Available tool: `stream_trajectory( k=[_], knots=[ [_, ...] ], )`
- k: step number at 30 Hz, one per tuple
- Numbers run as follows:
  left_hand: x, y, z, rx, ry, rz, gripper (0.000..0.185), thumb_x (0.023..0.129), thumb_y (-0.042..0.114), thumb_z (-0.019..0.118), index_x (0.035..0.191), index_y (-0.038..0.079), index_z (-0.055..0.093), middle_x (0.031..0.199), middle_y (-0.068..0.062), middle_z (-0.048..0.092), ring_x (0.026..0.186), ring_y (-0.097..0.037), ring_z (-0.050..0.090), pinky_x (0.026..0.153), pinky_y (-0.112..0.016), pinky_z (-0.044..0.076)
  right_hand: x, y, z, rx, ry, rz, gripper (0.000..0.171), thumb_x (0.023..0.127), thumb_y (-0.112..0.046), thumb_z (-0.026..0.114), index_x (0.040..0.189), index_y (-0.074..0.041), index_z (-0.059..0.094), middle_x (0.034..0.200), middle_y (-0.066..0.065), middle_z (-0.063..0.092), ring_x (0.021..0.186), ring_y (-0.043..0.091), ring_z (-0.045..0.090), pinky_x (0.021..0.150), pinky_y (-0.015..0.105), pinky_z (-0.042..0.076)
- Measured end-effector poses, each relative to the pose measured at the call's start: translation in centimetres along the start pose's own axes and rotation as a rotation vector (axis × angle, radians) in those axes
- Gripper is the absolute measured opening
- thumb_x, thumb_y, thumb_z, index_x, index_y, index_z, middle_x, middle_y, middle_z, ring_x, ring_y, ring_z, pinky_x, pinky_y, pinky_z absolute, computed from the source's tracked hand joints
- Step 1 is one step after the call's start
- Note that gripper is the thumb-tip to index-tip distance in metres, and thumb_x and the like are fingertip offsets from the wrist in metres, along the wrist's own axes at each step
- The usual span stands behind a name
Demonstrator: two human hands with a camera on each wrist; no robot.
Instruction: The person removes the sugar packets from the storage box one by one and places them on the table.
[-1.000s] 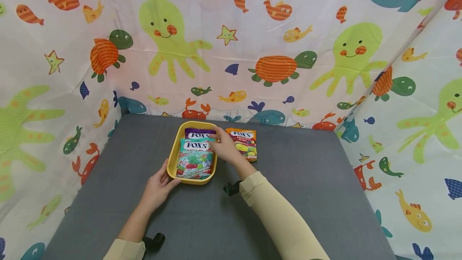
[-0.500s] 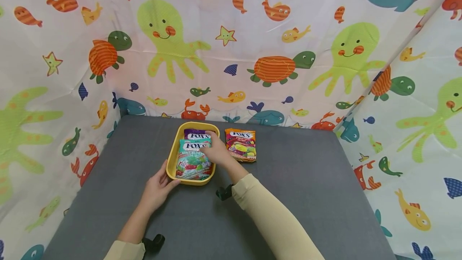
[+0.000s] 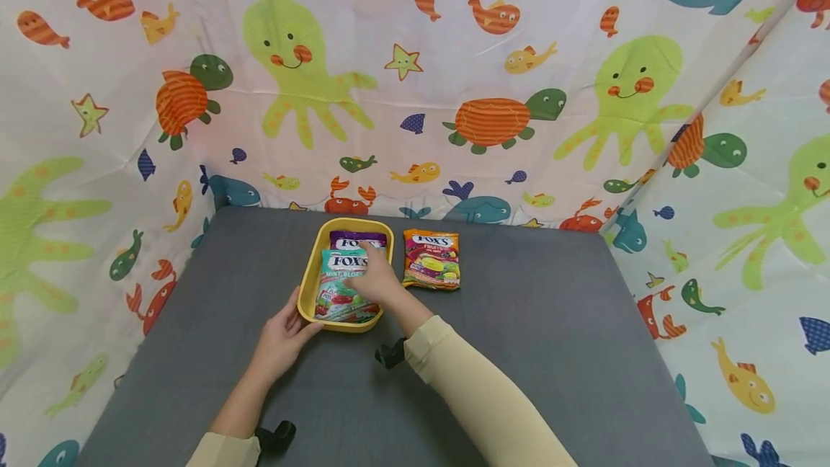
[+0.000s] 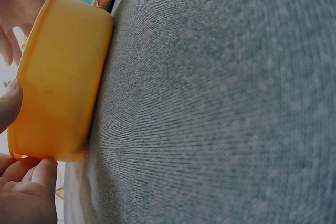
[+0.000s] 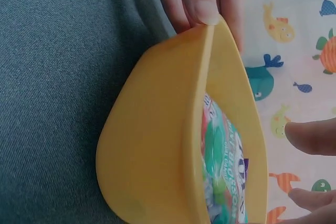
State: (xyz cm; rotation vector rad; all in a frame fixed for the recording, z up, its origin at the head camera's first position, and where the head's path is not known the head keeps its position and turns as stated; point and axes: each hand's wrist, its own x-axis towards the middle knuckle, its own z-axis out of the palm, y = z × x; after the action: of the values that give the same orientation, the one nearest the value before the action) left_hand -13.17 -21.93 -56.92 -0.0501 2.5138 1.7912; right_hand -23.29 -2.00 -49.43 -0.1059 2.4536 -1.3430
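Note:
A yellow tray [image 3: 306, 300] stands on the grey table [image 3: 532, 323], toward its back. A teal mint candy bag [image 3: 333, 287] lies in it on top of a purple candy bag [image 3: 344, 240]. My right hand [image 3: 372, 276] lies on the teal bag with its fingers stretched toward the purple one. In the right wrist view its fingertips [image 5: 312, 137] hover over the tray [image 5: 152, 145] and the teal bag [image 5: 220, 166]. My left hand [image 3: 283, 336] grips the tray's near left corner, thumb on the rim [image 5: 202, 3], fingers against the wall [image 4: 31, 182].
An orange fruit candy bag [image 3: 431, 259] lies flat just right of the tray. A cloth printed with sea animals [image 3: 415, 92] walls the table at the back and both sides. The grey surface stretches bare to the right and toward me.
My right hand has slid left from the tray's right rim onto the teal bag. The left hand and the tray have stayed put.

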Motion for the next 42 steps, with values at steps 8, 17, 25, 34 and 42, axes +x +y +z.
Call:
stream_trajectory(
  k=[8, 17, 25, 34, 42],
  knots=[
    [0.3, -0.9, -0.2, 0.017, 0.000, -0.012, 0.089, 0.096, 0.032, 0.070, 0.163, 0.010, 0.015, 0.166, -0.015, 0.023, 0.147, -0.029, 0.035, 0.110, -0.034, 0.040, -0.2, 0.1, -1.0, 0.066, -0.024, 0.003, 0.070, 0.092, -0.013, 0.074, 0.153, -0.022, 0.043, 0.155, 0.015, 0.042, 0.130, 0.035, 0.050, 0.102, 0.056, 0.053],
    [0.1, -1.5, -0.2, 0.040, 0.011, -0.008, 0.089, 0.096, 0.032, 0.070, 0.163, 0.011, 0.015, 0.165, -0.015, 0.024, 0.147, -0.028, 0.037, 0.108, -0.033, 0.041, -0.4, 0.9, -1.1, -0.067, -0.075, -0.140, 0.064, 0.094, -0.017, 0.071, 0.153, -0.020, 0.046, 0.169, 0.008, 0.018, 0.151, 0.038, 0.028, 0.113, 0.058, 0.044],
    [-0.1, -1.5, -0.1, 0.052, 0.012, -0.013, 0.090, 0.096, 0.034, 0.070, 0.162, 0.009, 0.015, 0.165, -0.017, 0.024, 0.146, -0.030, 0.038, 0.108, -0.033, 0.041, -0.2, 1.4, 0.0, -0.163, -0.139, -0.201, 0.071, 0.092, -0.015, 0.075, 0.154, -0.020, 0.043, 0.170, -0.003, 0.016, 0.151, 0.029, 0.032, 0.117, 0.053, 0.041],
    [-0.1, -0.8, 0.2, 0.026, 0.005, -0.005, 0.089, 0.096, 0.034, 0.069, 0.162, 0.007, 0.015, 0.165, -0.017, 0.023, 0.146, -0.030, 0.037, 0.109, -0.035, 0.041, -0.4, 2.1, 0.9, -0.158, -0.098, -0.155, 0.067, 0.090, -0.015, 0.078, 0.150, -0.017, 0.050, 0.170, 0.002, 0.019, 0.154, 0.030, 0.025, 0.120, 0.055, 0.035],
    [-0.1, -0.4, 0.2, 0.029, 0.004, 0.024, 0.089, 0.096, 0.033, 0.070, 0.162, 0.006, 0.016, 0.164, -0.020, 0.024, 0.145, -0.032, 0.037, 0.108, -0.037, 0.042, -0.3, 2.0, 1.0, -0.197, -0.109, -0.171, 0.074, 0.088, -0.009, 0.077, 0.154, -0.018, 0.044, 0.169, -0.004, 0.023, 0.152, 0.024, 0.030, 0.111, 0.046, 0.048]
  ],
)
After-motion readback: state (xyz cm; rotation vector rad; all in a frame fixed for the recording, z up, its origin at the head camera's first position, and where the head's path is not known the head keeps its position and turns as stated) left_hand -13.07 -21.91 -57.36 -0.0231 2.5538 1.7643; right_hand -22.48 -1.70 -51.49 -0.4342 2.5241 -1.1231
